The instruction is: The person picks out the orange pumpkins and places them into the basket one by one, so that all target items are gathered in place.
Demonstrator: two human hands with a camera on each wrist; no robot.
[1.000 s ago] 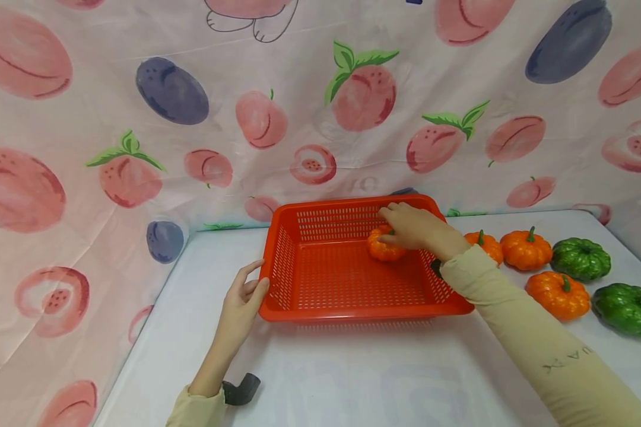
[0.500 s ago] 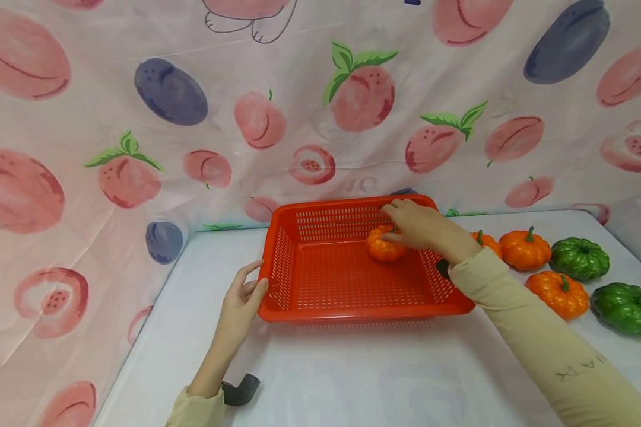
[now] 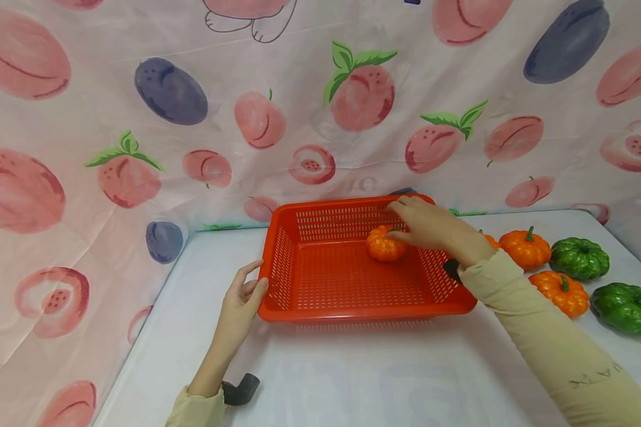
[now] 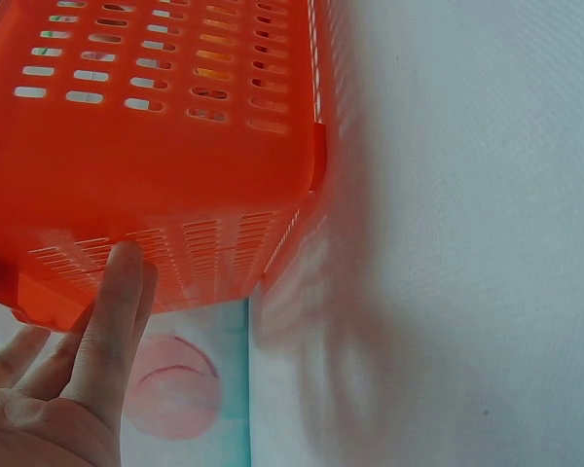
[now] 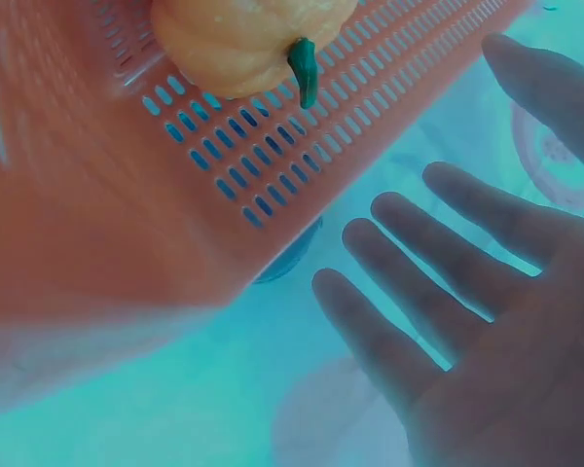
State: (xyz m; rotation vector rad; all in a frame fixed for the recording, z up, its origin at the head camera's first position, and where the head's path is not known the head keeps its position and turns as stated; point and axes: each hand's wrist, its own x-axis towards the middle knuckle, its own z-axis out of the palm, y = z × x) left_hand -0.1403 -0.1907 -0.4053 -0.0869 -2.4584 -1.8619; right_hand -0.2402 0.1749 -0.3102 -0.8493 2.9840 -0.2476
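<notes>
A small orange pumpkin (image 3: pixel 386 244) with a green stem sits inside the red plastic basket (image 3: pixel 347 314), toward its back right. My right hand (image 3: pixel 426 225) is just right of that pumpkin, above the basket's right end. The right wrist view shows this hand (image 5: pixel 496 292) with fingers spread and holding nothing, apart from the pumpkin (image 5: pixel 243 44). My left hand (image 3: pixel 240 302) touches the basket's left side near the rim. Seen from the left wrist, its fingers (image 4: pixel 112 341) are extended against the outside of the basket (image 4: pixel 156 165).
Right of the basket, orange pumpkins (image 3: pixel 524 249) (image 3: pixel 561 293) and green pumpkins (image 3: pixel 580 259) (image 3: pixel 627 308) rest on the white table (image 3: pixel 352 373). Another orange one (image 3: pixel 491 240) is mostly hidden by my right arm. A fruit-patterned cloth (image 3: pixel 310 89) hangs behind.
My right hand has moved right and away from the pumpkin in the basket, uncovering more of it. The pumpkin stays in place. My left hand has stayed at the basket's left side.
</notes>
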